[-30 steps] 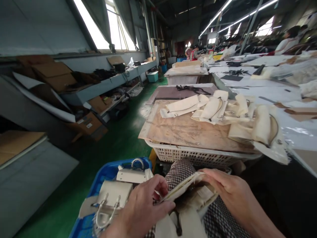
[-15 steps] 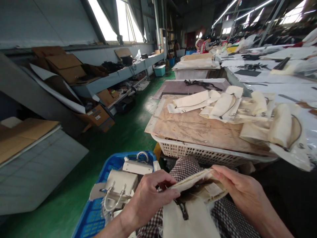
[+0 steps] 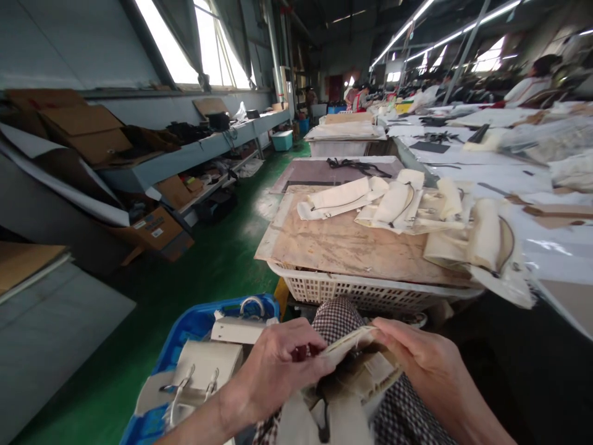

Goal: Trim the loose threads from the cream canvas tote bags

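Over my lap lies a cream handbag (image 3: 340, 411), its mouth spread so that the tan inside and a pale label show. My left hand (image 3: 282, 364) pinches the rim at the left, thumb below and fingers above. At the right corner of the same rim, my right hand (image 3: 421, 355) grips with its thumb and fingers. A dark strap or zip end (image 3: 323, 420) hangs down the near side of the bag. The bag's lower part runs out of view.
Left of my knee stands a blue basket (image 3: 169, 346) of finished-looking cream handbags (image 3: 208, 364). Ahead, a board (image 3: 333, 238) on a white crate (image 3: 333, 287) carries several cream bag pieces (image 3: 340, 196). White worktables stretch right; people sit and stand farther off.
The view has turned a little to the right, so the surroundings shift left. Both hands keep hold of the bag's rim, and its mouth gapes slightly differently.
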